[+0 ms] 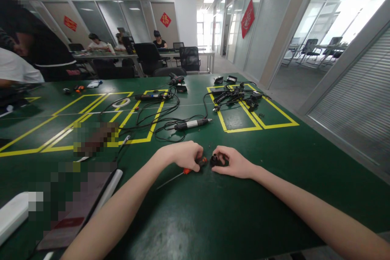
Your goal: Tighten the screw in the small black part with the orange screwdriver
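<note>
My left hand (192, 155) is closed around the handle of an orange-handled screwdriver (186, 170), low over the green table (183, 219). The thin metal shaft points toward the near left, and the orange butt end shows past my fingertips. Just to the right, my right hand (233, 163) curls round a small black part (215, 160), with a short round stub on top. Its fingers hide much of that part. A narrow gap separates the two hands. One tiny dark piece lies on the table beyond them.
Ahead lies a corded electric screwdriver (191, 124) with looped black cable. Black tools and cables (233, 95) pile up in a yellow-taped frame at right. A drill (176, 79) stands farther back. At left are blurred flat objects and a white bar (114, 185). People stand or sit beyond.
</note>
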Demonstrator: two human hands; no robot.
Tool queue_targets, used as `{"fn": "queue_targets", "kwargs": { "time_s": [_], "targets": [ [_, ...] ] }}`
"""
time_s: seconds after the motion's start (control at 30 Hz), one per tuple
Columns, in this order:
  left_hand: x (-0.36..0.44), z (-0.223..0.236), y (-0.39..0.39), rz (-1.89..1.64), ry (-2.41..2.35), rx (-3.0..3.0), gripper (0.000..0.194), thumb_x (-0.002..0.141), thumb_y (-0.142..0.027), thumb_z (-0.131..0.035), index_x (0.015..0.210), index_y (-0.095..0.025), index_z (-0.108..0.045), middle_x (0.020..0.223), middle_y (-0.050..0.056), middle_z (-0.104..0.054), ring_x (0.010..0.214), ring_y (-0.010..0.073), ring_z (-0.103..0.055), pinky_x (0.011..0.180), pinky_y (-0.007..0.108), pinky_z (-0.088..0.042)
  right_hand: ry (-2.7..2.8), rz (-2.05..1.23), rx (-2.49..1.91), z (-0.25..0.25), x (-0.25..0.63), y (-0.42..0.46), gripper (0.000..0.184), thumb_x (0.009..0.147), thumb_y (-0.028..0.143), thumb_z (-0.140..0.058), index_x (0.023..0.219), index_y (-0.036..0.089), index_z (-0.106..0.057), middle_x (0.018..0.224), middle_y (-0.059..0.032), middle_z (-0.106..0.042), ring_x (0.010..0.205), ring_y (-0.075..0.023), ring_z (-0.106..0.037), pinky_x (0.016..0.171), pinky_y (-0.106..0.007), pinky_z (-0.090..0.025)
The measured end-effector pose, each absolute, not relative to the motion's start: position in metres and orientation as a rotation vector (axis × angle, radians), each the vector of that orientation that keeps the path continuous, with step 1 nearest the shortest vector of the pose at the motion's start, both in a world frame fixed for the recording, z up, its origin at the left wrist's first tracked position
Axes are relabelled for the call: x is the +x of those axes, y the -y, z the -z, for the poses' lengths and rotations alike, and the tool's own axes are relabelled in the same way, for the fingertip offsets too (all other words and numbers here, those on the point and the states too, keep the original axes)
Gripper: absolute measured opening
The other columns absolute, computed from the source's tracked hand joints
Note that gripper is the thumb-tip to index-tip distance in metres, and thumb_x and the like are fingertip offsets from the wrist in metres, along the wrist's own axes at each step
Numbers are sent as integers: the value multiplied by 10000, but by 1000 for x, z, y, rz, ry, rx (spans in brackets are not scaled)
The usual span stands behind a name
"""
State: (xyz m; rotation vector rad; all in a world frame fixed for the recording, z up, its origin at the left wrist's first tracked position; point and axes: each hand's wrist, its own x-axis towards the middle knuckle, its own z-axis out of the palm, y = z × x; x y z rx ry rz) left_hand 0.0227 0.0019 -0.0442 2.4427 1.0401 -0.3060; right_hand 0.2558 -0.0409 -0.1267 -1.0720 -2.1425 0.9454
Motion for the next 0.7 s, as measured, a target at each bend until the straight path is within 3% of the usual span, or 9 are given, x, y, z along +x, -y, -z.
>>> {"fn": "queue_targets", "kwargs": {
  "time_s": [0.1,0.27,0.4,0.5,0.6,0.7],
  "targets": [
    [10,23,-1,92,-1019,2380,149,713,-234,-679,825,-203,-586,744,-16,-675,629,156,-609,506,242,-389,2130,-1037,-1063,127,257,41,375,782,331,-819,1078,186,-640,702,63,-525,623,-124,-515,593,-245,-391],
    [-2,-10,8,-335,-876,2291,148,783,-212,-658,904,-192,-577,800,-21,-661,666,116,-583,594,221,-439,2116,-1194,-959,128,260,40,456,770,146,-720,1221,196,-667,725,53,-578,607,-108,-507,563,-227,-382],
    [1,-15,14,-633,-834,2228,296,863,-264,-663,1128,-193,-553,881,-3,-685,750,128,-639,656,229,-475,2048,-1214,-1022,132,257,38,342,803,279,-775,1124,174,-723,735,26,-617,614,-116,-534,592,-245,-436],
    [6,-11,16,-808,-842,2245,525,914,-309,-645,1396,-227,-455,903,-7,-691,756,133,-656,665,234,-493,1945,-1089,-1174,137,249,39,405,758,387,-850,1064,170,-699,678,36,-597,582,-129,-547,562,-254,-436],
    [11,-4,14,-861,-877,2352,452,924,-354,-668,1340,-228,-545,887,-13,-683,700,117,-613,641,226,-477,1935,-972,-1241,139,245,40,433,722,415,-884,1006,180,-658,646,55,-565,550,-126,-540,537,-252,-422],
    [14,0,12,-811,-929,2451,380,920,-372,-690,1256,-218,-603,859,-22,-679,684,114,-595,642,228,-457,1975,-1069,-1157,136,247,42,456,748,330,-852,1118,178,-634,704,40,-606,587,-133,-569,553,-253,-442]
  ]
}}
